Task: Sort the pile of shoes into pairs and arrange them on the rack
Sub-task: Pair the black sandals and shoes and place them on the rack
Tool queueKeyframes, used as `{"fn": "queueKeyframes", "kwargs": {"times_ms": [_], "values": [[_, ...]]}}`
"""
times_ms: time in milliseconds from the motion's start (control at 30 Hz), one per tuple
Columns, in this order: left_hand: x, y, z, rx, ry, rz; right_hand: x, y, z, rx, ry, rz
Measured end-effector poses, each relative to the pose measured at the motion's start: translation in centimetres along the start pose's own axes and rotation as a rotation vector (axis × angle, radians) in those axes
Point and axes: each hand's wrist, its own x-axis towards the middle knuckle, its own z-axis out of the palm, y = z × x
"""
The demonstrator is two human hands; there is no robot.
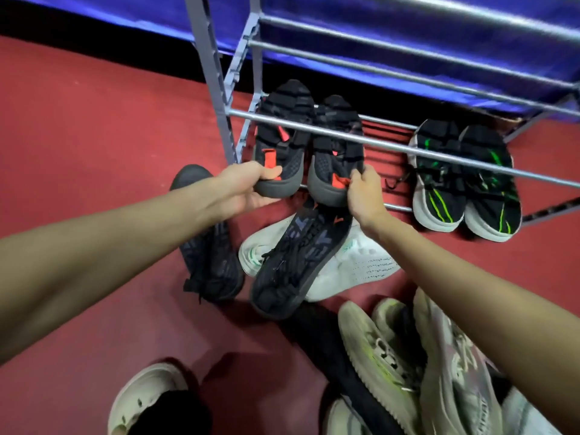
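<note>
A grey metal shoe rack stands at the back. On its lowest shelf, at the left, lie two black shoes with orange patches. My left hand grips the heel of the left black-and-orange shoe. My right hand pinches the heel of the right black-and-orange shoe. A black-and-green pair sits side by side further right on the same shelf. On the floor below my hands lie a dark shoe with black laces, another dark shoe and a white shoe.
More pale green and grey shoes are heaped at the lower right on the red floor. A foot in a white clog shows at the bottom. Blue cloth hangs behind the rack's upper bars.
</note>
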Motion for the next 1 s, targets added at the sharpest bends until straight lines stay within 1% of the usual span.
{"fn": "queueKeyframes", "kwargs": {"times_ms": [233,367,467,600,667,700,767,833,933,1000], "values": [[1.4,-0.5,0.1,-0.035,0.012,-0.04,2.4,-0.6,0.5,-0.004,0.039,0.024],[2.1,-0.3,-0.2,-0.042,0.01,-0.032,2.9,-1.6,1.0,0.013,0.013,0.063],[2.4,-0.3,-0.3,-0.029,0.043,-0.044,3.0,-1.7,1.2,0.039,-0.042,0.107],[2.6,-1.5,-0.1,-0.061,0.108,0.035,2.4,-1.3,1.7,0.045,-0.103,0.17],[2.1,-2.0,0.0,-0.025,0.147,0.057,1.5,-1.8,1.7,0.033,-0.099,0.155],[1.8,-2.3,0.0,0.042,0.171,0.046,1.1,-1.9,1.6,0.023,-0.096,0.139],[0.3,-2.9,0.2,0.31,0.213,0.02,-0.2,-2.0,1.4,0.003,-0.084,0.1],[-1.7,-4.0,0.5,0.648,0.222,0.037,-1.6,-1.2,1.0,-0.046,-0.071,0.055],[-5.2,-5.8,1.2,1.157,0.183,0.114,-3.1,1.4,0.5,-0.125,-0.004,-0.005],[-6.8,-7.2,1.5,1.47,0.17,0.15,-4.8,1.6,0.0,-0.186,0.052,0.043]]}}
